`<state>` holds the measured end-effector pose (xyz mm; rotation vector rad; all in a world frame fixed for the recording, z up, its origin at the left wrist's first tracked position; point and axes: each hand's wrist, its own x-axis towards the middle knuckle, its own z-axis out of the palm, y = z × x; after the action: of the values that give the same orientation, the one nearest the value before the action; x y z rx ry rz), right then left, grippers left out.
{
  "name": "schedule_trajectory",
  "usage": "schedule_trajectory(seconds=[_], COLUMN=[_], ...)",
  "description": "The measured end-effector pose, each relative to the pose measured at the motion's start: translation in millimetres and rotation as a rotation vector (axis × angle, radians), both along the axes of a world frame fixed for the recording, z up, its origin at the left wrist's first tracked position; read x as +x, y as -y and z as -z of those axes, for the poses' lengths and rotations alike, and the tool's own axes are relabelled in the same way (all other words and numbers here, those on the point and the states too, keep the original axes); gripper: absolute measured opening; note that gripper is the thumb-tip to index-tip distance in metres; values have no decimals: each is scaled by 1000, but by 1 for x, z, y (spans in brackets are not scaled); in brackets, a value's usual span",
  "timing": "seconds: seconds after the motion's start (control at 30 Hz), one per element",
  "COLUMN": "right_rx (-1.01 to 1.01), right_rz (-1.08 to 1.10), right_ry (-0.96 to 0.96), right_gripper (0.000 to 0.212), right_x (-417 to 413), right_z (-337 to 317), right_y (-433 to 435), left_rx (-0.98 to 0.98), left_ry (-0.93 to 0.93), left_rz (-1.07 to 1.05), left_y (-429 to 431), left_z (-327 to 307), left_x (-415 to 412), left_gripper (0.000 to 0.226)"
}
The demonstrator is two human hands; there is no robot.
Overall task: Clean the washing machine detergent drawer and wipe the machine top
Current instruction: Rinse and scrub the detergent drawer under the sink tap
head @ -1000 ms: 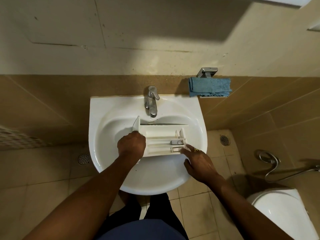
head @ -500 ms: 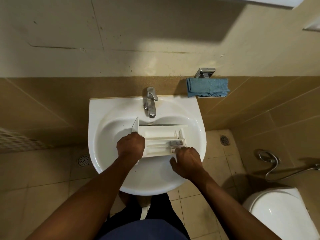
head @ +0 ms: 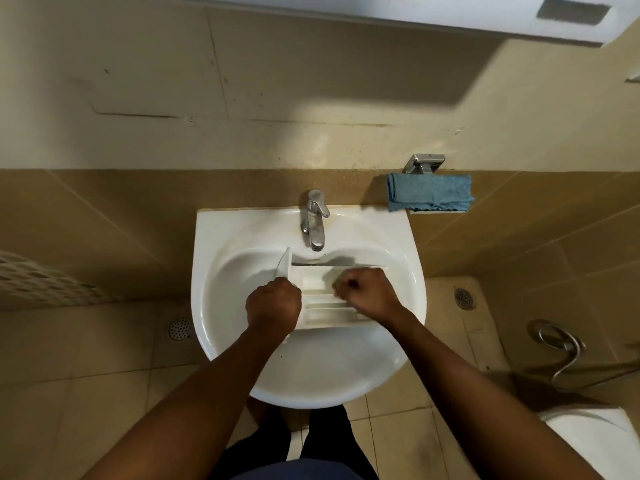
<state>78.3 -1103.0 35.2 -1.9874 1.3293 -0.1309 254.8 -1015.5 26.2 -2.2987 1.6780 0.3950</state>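
Observation:
The white plastic detergent drawer (head: 325, 311) lies across the basin of the white sink (head: 214, 237), below the faucet (head: 313, 220), which shows no running water. My left hand (head: 273, 308) grips the drawer's left end, by its upright front panel. Over the drawer's middle and right compartments is my right hand (head: 367, 294), its fingers curled into a fist and blurred by motion; it hides the right part of the drawer. A folded blue cloth (head: 429, 197) hangs on a wall holder to the right of the sink.
A toilet (head: 595, 441) stands at the lower right, with a metal spray hose (head: 561, 344) on the wall above it. Floor drains (head: 179, 329) sit on either side of the sink. A perforated white basket (head: 34, 282) shows at the left edge.
My right hand has moved from the drawer's front right corner up and left onto its compartments, with the fingers now curled. The left hand keeps its grip.

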Motion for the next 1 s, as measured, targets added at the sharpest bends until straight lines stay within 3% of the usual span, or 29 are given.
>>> schedule_trajectory(seconds=[0.13,0.27,0.33,0.6,1.0], right_rx=[582,947,1054,1146,1219], right_rz=[781,946,995,1056,895], right_ry=[714,1073,1199,1334,1334], right_gripper=[26,37,40,42,46], right_x=[76,110,114,107,99], right_z=[1,8,6,9,22], right_y=[21,34,37,41,40], left_rx=[13,-81,-6,-211,-190], left_ry=[-78,-86,-65,-22,57], left_rz=[14,-1,20,77,115], left_y=[-3,2,-2,-5,-6], left_z=[4,17,24,33,36], left_x=[1,3,2,4,4], left_gripper=[9,24,20,26,26])
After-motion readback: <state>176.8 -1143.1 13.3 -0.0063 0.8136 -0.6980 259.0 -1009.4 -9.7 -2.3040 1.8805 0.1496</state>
